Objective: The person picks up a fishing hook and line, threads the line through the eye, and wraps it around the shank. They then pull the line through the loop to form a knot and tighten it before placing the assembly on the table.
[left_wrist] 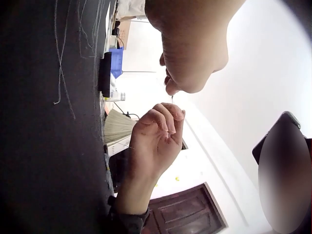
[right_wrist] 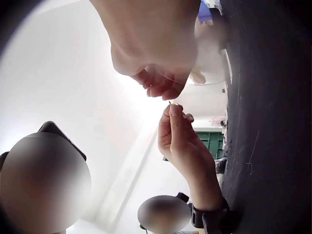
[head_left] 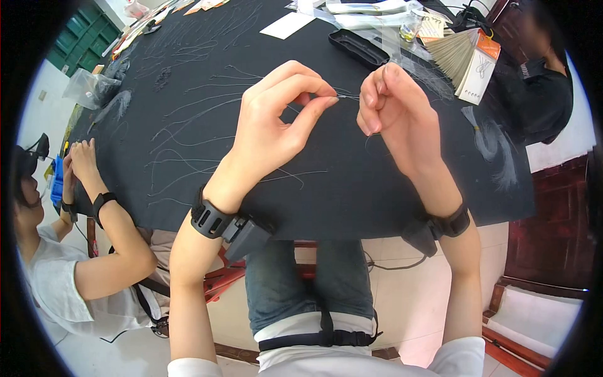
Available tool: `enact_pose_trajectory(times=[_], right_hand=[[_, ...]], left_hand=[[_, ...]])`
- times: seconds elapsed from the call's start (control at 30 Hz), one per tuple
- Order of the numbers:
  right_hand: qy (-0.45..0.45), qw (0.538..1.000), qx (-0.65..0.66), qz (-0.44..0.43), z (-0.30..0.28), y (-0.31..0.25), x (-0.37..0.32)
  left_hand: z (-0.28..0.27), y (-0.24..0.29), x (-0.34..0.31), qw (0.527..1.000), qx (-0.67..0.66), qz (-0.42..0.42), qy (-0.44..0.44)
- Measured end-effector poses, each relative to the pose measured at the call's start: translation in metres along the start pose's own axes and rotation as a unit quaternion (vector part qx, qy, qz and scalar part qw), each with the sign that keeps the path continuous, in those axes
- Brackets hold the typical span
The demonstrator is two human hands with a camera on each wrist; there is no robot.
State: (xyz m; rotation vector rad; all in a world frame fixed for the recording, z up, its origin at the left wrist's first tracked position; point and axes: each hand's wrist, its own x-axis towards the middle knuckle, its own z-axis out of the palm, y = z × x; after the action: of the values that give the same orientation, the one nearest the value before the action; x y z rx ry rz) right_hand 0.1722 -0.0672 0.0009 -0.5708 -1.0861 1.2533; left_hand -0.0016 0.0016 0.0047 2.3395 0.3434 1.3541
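Above the black-covered table, my left hand (head_left: 276, 116) pinches a thin line (head_left: 342, 96) between thumb and forefinger, a short end showing at the fingertips. My right hand (head_left: 405, 119) faces it a short way off, fingers curled in toward the thumb on the same line. In the left wrist view, a short stretch of line spans the space between the left hand (left_wrist: 192, 53) and the right hand (left_wrist: 158, 131). A fine loose strand (right_wrist: 204, 84) arcs away from the right hand (right_wrist: 161, 83) in the right wrist view.
Several grey lines (head_left: 198, 119) lie spread across the black tabletop (head_left: 352, 188). A black open case (head_left: 358, 50), a fan of cards (head_left: 461, 60) and a bundle of pale strands (head_left: 493, 147) lie farther right. One person (head_left: 94, 264) sits at left, another (head_left: 540, 94) at right.
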Motion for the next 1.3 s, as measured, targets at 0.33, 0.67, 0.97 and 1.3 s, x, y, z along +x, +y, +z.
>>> enact_pose_trajectory(times=[0.33, 0.67, 0.97, 1.3], right_hand=[[0.008, 0.999, -0.042, -0.03, 0.0, 0.002, 0.002], [0.056, 0.996, -0.059, -0.038, -0.003, 0.002, 0.004], [0.043, 0.966, -0.251, 0.043, 0.008, -0.001, -0.002], [0.046, 0.954, -0.293, 0.05, 0.013, 0.0, -0.004]], left_hand=[[0.0, -0.001, 0.0, 1.0, 0.005, -0.008, -0.022], [0.001, -0.004, -0.002, 1.0, -0.001, -0.018, -0.019], [0.001, -0.005, -0.003, 1.0, -0.015, -0.018, -0.009], [0.001, -0.004, -0.004, 1.0, -0.014, -0.018, -0.022]])
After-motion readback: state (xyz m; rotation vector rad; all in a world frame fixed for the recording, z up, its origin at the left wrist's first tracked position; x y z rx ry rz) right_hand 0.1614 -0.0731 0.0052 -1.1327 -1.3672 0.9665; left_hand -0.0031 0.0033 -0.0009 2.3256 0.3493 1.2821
